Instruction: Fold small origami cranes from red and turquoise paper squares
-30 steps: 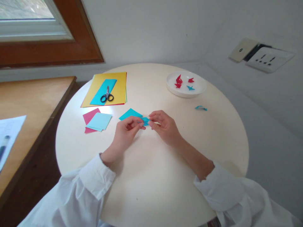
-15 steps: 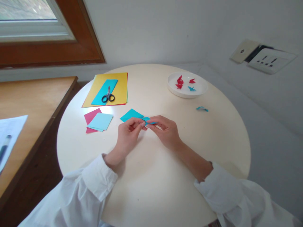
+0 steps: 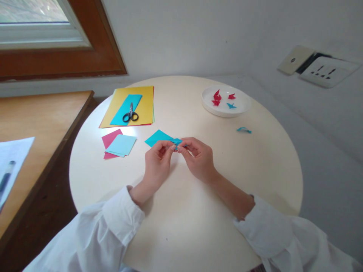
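Over the middle of the round cream table [image 3: 198, 226], my left hand [image 3: 157, 164] and my right hand [image 3: 198, 158] meet fingertip to fingertip. Both pinch a small folded piece of teal paper [image 3: 177, 142]. Just behind the hands a flat teal paper square [image 3: 157, 137] lies on the table. Both of my arms wear white sleeves.
Scissors [image 3: 130, 114] rest on a blue strip over yellow sheets [image 3: 144, 107] at the back left. Pink and pale blue squares [image 3: 120, 144] lie nearer. A white plate [image 3: 241, 109] holds small red and teal folded figures. A teal scrap [image 3: 244, 130] lies right. A wooden desk [image 3: 36, 121] stands left.
My hands have drawn closer together on the small teal piece, which now shows less between the fingers. Nothing else on the table has moved.
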